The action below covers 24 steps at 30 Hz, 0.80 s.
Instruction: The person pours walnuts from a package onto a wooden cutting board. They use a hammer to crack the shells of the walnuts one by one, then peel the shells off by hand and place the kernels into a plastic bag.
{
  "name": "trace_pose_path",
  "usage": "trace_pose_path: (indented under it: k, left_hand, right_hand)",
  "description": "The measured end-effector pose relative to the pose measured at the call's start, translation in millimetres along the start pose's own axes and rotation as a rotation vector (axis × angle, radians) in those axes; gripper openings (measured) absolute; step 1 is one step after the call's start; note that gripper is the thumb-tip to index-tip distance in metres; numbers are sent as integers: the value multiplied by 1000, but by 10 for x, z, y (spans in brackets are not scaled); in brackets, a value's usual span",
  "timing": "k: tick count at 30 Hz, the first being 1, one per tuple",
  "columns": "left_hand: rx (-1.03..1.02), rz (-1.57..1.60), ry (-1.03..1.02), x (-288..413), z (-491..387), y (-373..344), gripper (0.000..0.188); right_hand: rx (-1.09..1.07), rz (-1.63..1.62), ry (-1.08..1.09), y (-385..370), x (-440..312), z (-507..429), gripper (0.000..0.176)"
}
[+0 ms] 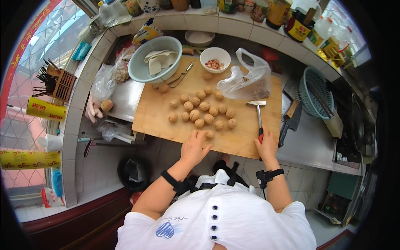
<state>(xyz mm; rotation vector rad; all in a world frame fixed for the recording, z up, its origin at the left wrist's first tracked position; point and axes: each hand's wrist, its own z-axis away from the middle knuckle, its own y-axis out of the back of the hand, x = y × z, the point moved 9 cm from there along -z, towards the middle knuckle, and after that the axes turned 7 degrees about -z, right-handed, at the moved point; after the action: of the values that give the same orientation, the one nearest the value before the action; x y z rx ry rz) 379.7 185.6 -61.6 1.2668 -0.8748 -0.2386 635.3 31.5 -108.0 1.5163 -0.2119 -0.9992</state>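
My left hand [194, 147] rests at the near edge of a wooden board [156, 122], its fingertips beside a single walnut [209, 134]. Just beyond it lies a spread of walnuts [204, 106]. With my right hand [267, 145] I hold the red and black handle of a hammer [259, 115], which lies on the board with its metal head pointing away from me. A white bowl [205, 66] of pinkish-brown pieces stands at the far side. To its right is a translucent plastic bag [253, 82], and to its left a metal nutcracker-like tool [182, 76].
A pale blue basin [134, 70] with a cloth in it overlaps the board's far left corner. Right of the board lie a cleaver [295, 120], a black-handled knife [283, 132] and a blue plastic basket [304, 90]. Jars and bottles line the tiled ledge [234, 26].
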Motion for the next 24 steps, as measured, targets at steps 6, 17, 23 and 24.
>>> trace_pose_path:
  k: [6, 17, 23, 24]
  left_hand:
    - [-59, 29, -90, 20, -132, -206, 40]
    - [-294, 293, -372, 614, -288, -662, 39]
    - [-252, 280, -473, 1301, -581, -1074, 35]
    - [-239, 283, -429, 1340, -627, -1145, 33]
  right_hand:
    - [14, -107, -13, 7, 166, -126, 57]
    - [-24, -833, -241, 205, 273, 921, 29]
    - [-207, -1125, -418, 263, 215, 1202, 23]
    - [-228, -1099, -422, 295, 252, 1206, 22]
